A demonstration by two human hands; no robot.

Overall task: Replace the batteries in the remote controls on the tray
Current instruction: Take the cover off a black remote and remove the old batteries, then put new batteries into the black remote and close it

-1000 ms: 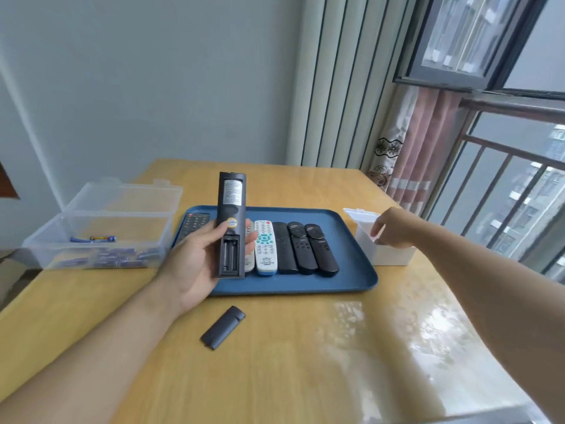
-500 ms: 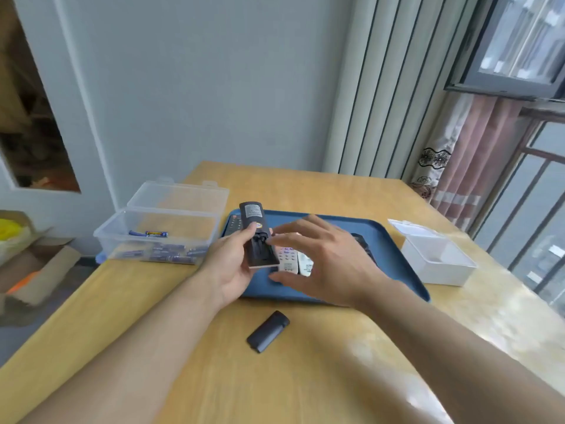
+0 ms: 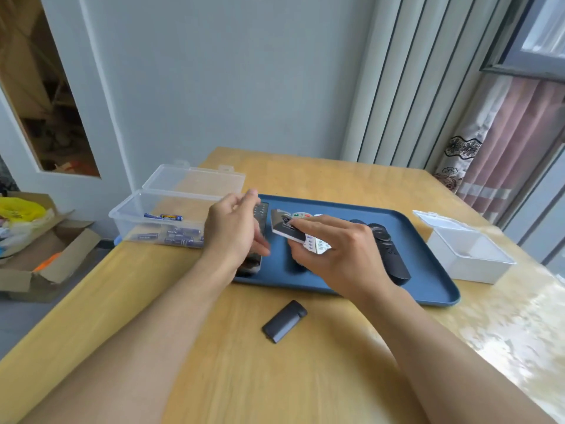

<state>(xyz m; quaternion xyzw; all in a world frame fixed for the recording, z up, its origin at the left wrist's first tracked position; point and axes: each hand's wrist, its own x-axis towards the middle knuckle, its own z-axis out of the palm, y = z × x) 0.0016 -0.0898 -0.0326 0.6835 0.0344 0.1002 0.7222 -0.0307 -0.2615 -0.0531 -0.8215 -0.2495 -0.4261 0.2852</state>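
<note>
A: On the wooden table [image 3: 305, 377] sits a big blue tray [image 3: 428, 289]. What else is near it?

B: A clear box [image 3: 171, 221] with its lid open is just left of the tray. A white box [image 3: 467, 255], also open, is just right of it. A cardboard box [image 3: 46, 264] sits on the floor to the left.

A: What is in them?

B: The clear box has blue batteries [image 3: 179, 235] in it. I cannot tell what the white box holds.

A: Where are the remotes?

B: The right hand [image 3: 339, 255] pinches a dark remote [image 3: 287, 229] over the tray, back side up. That hand hides part of the white remotes [image 3: 318, 244] under it. Black remotes [image 3: 388, 252] lie on the tray to the right. Another black remote [image 3: 258, 237] lies at the tray's left edge, partly behind the left hand [image 3: 235, 231].

A: What is the left hand doing?

B: It holds nothing. Its fingers are loose and apart.

A: Anything in front?

B: A small dark battery cover [image 3: 284, 321] lies on bare table between the arms, near the tray's front edge.
</note>
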